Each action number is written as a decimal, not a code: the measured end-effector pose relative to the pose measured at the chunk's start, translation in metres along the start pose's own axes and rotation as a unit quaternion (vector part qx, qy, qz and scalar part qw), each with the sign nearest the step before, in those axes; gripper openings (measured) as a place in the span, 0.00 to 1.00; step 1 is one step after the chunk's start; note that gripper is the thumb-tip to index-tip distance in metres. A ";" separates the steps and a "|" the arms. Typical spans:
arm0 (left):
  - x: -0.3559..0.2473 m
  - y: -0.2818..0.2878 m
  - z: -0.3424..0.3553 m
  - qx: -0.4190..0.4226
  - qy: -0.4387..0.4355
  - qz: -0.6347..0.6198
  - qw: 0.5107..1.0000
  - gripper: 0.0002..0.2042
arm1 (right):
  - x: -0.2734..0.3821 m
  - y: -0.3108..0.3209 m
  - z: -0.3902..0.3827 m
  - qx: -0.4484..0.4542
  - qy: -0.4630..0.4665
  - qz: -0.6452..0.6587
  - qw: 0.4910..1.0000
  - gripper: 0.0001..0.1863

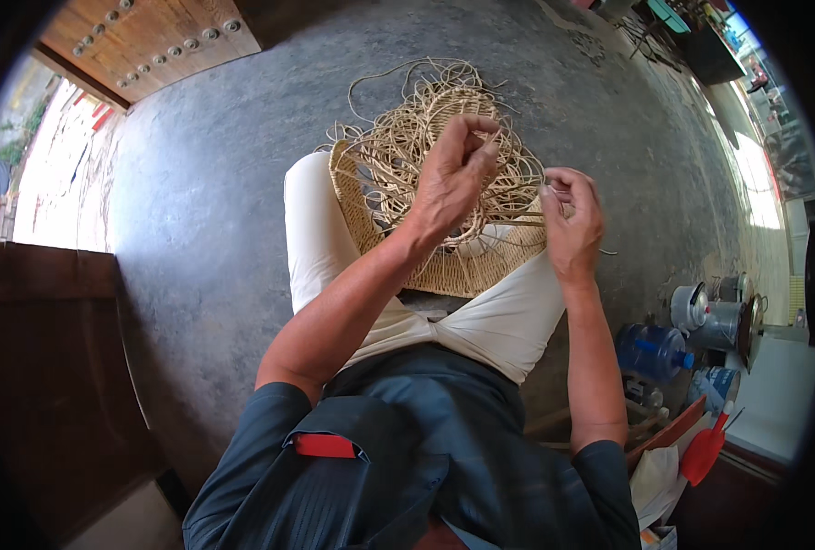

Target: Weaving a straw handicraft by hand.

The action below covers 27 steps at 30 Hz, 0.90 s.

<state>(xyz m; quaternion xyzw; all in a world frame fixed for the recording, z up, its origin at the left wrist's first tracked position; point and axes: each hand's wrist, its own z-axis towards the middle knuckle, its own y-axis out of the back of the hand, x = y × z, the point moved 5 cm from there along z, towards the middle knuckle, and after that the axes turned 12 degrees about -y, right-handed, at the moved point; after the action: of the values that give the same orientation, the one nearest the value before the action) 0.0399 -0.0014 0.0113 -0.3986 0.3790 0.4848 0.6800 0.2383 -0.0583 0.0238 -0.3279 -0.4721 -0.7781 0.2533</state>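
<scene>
A half-woven basket [443,275] of tan, straw-like cord lies across my lap between my knees, its curved wall facing me. Many loose cord strands [398,151] spill in a tangle over and beyond it. Above this tangle, my left hand [455,179] is closed, with thumb and forefinger pinched on a thin strand, of which little shows. My right hand [574,220] is over my right knee at the basket's right side, its fingers curled and pinching a strand near the fingertips. Part of the weave is hidden behind my left hand and the loose cords.
Grey concrete floor [215,202] surrounds me. A studded wooden door [151,46] stands at the far left, a dark wooden panel [41,367] at the near left. To the right are a blue water jug [650,353], metal pots [721,323] and a red scoop-like tool [704,456].
</scene>
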 end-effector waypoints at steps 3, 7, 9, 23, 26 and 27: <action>-0.013 0.024 -0.019 -0.001 0.057 0.016 0.998 0.15 | 0.030 -0.035 -0.006 -0.035 0.101 -0.045 0.993 0.17; -0.045 0.054 -0.048 -0.026 0.086 0.035 0.995 0.18 | 0.027 -0.057 -0.006 -0.059 0.115 -0.046 0.991 0.15; -0.059 0.090 -0.056 -0.069 0.075 0.057 0.993 0.19 | 0.016 -0.061 -0.007 -0.071 0.108 -0.020 0.991 0.14; -0.104 0.292 -0.107 -0.200 0.144 0.351 0.903 0.15 | 0.005 -0.058 -0.005 -0.139 -0.008 -0.060 0.988 0.07; -0.082 0.203 -0.110 0.153 0.303 0.552 0.761 0.15 | 0.005 -0.061 -0.005 -0.148 -0.012 -0.096 0.984 0.08; -0.080 0.173 -0.116 0.217 0.238 0.617 0.718 0.14 | 0.004 -0.061 -0.005 -0.156 -0.038 -0.077 0.984 0.09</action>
<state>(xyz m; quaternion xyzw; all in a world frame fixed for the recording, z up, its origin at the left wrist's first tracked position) -0.1604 -0.0986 0.0070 -0.0204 0.7852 0.5904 0.1856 0.1920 -0.0369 -0.0096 -0.3553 -0.3782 -0.8463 0.1204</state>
